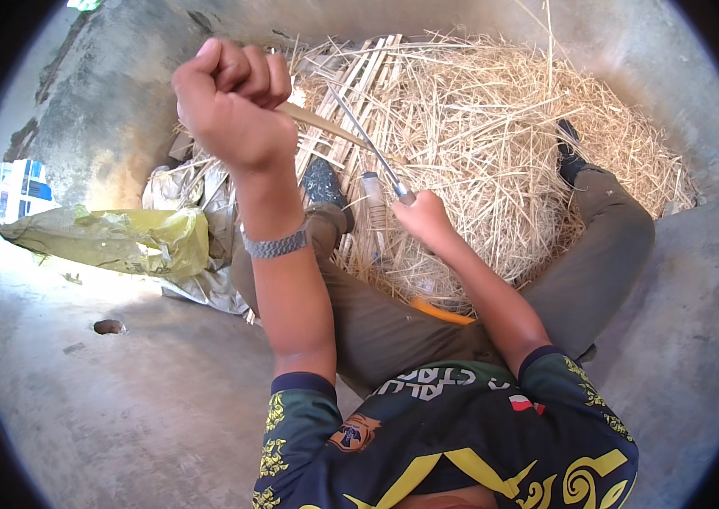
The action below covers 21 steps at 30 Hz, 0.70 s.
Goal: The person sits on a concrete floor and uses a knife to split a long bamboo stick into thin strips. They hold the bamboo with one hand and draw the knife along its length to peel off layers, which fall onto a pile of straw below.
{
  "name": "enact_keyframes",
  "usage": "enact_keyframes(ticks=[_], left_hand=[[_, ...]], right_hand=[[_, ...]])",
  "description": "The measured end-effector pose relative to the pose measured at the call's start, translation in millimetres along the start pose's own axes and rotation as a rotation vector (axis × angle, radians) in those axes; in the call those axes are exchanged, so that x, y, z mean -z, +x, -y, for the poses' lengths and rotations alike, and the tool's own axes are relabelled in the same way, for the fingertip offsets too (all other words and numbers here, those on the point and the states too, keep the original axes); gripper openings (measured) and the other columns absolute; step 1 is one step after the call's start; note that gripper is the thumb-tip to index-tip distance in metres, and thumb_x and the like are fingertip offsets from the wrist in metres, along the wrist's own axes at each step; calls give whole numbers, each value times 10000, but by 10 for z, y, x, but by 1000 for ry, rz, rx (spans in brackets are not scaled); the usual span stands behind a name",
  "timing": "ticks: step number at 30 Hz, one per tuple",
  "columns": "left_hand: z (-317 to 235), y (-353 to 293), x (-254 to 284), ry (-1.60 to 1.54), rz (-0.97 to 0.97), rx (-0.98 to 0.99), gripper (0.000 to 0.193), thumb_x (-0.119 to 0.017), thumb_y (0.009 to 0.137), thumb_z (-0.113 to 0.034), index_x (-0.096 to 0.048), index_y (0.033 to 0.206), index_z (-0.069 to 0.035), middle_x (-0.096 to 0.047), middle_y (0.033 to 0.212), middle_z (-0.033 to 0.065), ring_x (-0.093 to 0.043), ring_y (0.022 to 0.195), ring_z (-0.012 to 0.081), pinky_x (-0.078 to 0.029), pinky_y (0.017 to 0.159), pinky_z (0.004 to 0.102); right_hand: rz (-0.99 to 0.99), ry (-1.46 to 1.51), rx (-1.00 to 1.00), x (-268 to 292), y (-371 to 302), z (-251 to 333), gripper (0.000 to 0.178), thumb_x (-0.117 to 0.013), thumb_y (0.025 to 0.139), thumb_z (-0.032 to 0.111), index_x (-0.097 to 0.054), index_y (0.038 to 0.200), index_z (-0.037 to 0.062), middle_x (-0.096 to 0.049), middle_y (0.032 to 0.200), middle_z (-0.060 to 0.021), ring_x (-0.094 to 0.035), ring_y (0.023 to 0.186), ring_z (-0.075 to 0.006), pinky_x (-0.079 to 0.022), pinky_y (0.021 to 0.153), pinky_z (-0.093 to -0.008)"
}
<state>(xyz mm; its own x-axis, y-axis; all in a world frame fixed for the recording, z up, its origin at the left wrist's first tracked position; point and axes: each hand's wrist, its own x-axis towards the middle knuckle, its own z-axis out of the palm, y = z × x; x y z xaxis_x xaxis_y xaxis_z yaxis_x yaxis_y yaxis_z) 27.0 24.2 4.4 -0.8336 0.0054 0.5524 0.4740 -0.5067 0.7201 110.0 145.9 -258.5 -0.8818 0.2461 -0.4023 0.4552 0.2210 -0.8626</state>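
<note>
head: wide fisheye | from wearer's head | faces down | shirt (436, 420) close | straw (495, 161) farther off

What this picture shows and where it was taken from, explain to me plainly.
There is no machine here: a person works bare-handed. The single picture comes from a fisheye camera on that person's head, looking down, so edges bend. The left hand, raised in a fist, grips a pale strip. The right hand holds a knife by its handle; the blade crosses the strip in this view, though contact is hard to tell. A heap of straw-like pieces lies between the legs on the concrete floor, with a yellow bag off to the left.
</note>
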Motion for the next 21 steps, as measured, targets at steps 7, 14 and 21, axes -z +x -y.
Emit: enact_keyframes(ticks=[7, 14, 21], left_hand=[[31, 29, -207, 19, -70, -26, 373, -402, 947, -244, -234, 628, -150, -150, 559, -16, -106, 513, 130, -127, 474, 324], [77, -86, -216, -16, 31, 2, 381, -406, 954, -247, -227, 631, -152, -151, 561, -17, -108, 521, 131, -126, 478, 325], [-12, 13, -84, -65, 89, 89, 401, -426, 943, -291, -219, 628, -156, -147, 557, -22, -106, 518, 136, -136, 484, 329]], right_hand=[[-15, 156, 253, -2, -187, 479, 307, -629, 886, 197, -550, 620, 67, -566, 573, -9, -486, 461, -126, -399, 482, -340], [-1, -44, -50, -125, 197, -295, 356, -663, 883, 316, -614, 673, 33, -610, 612, -74, -536, 499, -187, -436, 518, -350], [-74, 94, 411, 49, -88, 495, 307, -664, 863, 264, -612, 667, 34, -598, 584, -68, -531, 505, -191, -441, 538, -377]])
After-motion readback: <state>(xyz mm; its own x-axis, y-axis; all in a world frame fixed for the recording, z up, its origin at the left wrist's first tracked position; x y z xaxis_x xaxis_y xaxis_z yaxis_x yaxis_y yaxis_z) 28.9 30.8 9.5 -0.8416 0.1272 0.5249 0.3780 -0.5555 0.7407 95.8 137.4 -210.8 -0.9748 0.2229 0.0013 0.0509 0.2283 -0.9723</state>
